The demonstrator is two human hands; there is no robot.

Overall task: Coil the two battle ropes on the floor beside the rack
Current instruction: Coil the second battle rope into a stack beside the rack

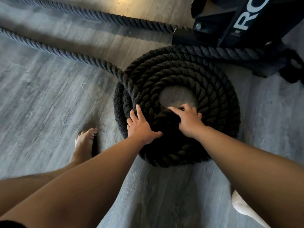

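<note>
A thick black battle rope lies in a round coil [213,96] of several stacked turns on the grey floor, with a bare patch of floor in its centre. Its loose length [54,50] runs off to the upper left. A second rope [105,15] stretches straight across the top toward the rack [230,25]. My left hand [141,127] presses flat, fingers spread, on the coil's near left side. My right hand [189,119] grips the innermost turn at the near edge of the centre hole, fingers curled over it.
The black rack base stands at the upper right, close behind the coil, with a rope section [230,52] running along its foot. My bare left foot [85,143] stands left of the coil. A white cloth-like thing [241,206] lies at the lower right.
</note>
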